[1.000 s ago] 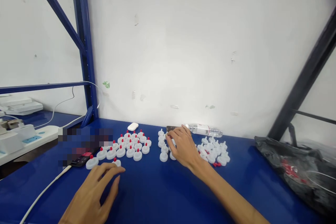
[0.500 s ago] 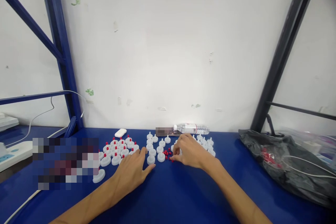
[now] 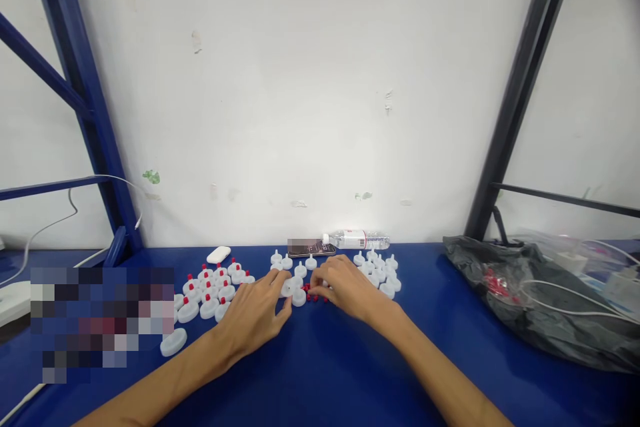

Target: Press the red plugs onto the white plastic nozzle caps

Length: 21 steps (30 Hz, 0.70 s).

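A crumpled black plastic bag (image 3: 555, 330) is lying at right on the blue tabletop (image 3: 320, 373), holding small red pieces (image 3: 496, 283) under clear film. A clear plastic bottle (image 3: 353, 239) is lying on its side; its contents are indiscernible. The left hand (image 3: 253, 303) is holding thumb and fingertips apart beside round white spouted plastic lids (image 3: 299, 297); any grip cannot be confirmed. The right hand (image 3: 340, 283) is hovering, fingers bent, at loose red plastic tips (image 3: 314, 297), its grip indeterminable.
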Available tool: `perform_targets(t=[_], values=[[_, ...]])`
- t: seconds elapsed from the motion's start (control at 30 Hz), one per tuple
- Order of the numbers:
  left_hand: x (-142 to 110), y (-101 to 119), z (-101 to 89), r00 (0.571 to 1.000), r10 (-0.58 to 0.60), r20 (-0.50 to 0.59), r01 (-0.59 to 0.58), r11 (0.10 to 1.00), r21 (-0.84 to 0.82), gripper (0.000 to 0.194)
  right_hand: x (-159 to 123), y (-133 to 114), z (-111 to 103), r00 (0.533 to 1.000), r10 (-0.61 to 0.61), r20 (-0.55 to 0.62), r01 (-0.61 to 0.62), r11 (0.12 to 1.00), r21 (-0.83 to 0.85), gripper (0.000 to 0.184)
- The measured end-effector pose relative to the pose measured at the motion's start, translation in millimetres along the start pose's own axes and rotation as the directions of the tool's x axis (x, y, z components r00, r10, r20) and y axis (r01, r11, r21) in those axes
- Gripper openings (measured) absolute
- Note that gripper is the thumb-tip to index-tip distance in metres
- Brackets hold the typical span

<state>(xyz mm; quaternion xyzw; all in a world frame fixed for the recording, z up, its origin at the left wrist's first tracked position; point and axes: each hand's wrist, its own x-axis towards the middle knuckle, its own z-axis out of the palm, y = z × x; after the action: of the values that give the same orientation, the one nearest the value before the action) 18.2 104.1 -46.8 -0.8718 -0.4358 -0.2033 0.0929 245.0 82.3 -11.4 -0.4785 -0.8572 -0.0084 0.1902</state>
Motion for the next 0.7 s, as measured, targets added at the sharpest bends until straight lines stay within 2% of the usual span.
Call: perform_targets(t=[0.1,0.2,0.27,0.47,0.57,0.7], values=[[2,-2,1.7,0.997,0.035,-0.072,-0.038,0.998,-0.04,0.035,1,-3,-4,0.988,0.07,-0.141,-0.04,0.979,0.2,0.014],[-3,-4,7.4,0.992,0.038,-0.121,-0.047,0.996,-0.078,0.034,3,-9,-3,0.96,0.146,-0.238,-0.011,0.872,0.489,0.012],[-6,-5,10.6,0.99,0.041,-0.135,-0.056,0.993,-0.104,0.031,3,-14,2,0.958,0.159,-0.239,0.008,0.819,0.574,0.011],[-7,-11,9.6,0.985,0.019,-0.173,-0.054,0.979,-0.197,0.026,6,-20,17,0.962,0.184,-0.2,0.001,0.735,0.679,0.007],[-6,-12,6.2,0.984,0.008,-0.179,-0.053,0.968,-0.247,0.027,8,-17,18,0.953,0.232,-0.194,-0.009,0.664,0.747,0.013],[-7,-11,2.8,0.986,-0.003,-0.167,-0.051,0.948,-0.314,0.026,9,-16,15,0.964,0.245,-0.103,-0.04,0.516,0.856,0.026]])
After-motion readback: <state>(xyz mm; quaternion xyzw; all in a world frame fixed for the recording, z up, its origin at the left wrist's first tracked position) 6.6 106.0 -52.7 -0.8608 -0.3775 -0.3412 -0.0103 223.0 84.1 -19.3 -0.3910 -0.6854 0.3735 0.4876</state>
